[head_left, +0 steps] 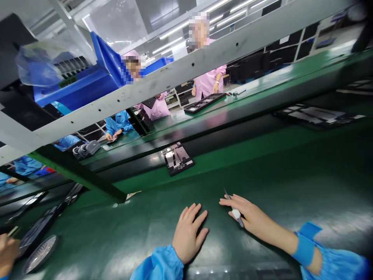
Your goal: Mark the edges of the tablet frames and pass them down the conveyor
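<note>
My left hand [189, 232] rests on the green tabletop [145, 229] with its fingers spread and nothing in it. To its right, my right hand [247, 216] has a slim pointed grey tool, which looks like a pair of tweezers [236, 214] with a white patch in the middle, held under the fingers and thumb. Its tip points away from me. Beyond both hands, an opened tablet-like device [177, 158] with its inner parts showing lies by the belt's near edge.
A green post [87, 179] and a grey beam [175, 76] with a blue bin [78, 85] cross the left and top. A co-worker's hand [8, 249] is at the far left, near a round dish [40, 254]. More device parts [317, 116] lie at right.
</note>
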### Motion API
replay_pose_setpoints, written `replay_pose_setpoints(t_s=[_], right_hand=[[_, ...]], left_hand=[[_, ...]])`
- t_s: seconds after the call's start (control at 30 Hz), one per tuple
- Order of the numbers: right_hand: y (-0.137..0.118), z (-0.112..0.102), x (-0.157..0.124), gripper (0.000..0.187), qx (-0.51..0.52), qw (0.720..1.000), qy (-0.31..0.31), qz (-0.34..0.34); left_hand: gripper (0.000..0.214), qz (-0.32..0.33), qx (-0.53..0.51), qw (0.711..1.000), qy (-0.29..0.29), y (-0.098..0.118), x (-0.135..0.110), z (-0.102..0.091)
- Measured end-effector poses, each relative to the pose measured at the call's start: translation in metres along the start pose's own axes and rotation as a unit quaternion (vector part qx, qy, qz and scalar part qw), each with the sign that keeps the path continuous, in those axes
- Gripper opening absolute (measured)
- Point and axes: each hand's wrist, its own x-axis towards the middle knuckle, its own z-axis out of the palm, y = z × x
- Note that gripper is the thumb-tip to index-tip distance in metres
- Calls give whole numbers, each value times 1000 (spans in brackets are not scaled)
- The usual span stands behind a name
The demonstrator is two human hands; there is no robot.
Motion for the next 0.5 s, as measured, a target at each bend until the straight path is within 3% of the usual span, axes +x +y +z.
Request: replay_pose_setpoints(t_s=[0.5], right_hand=[[-5, -5, 2, 37, 7, 1000, -6, -5]], left_hand=[[46, 9, 5, 1000, 23, -4, 1, 4]])
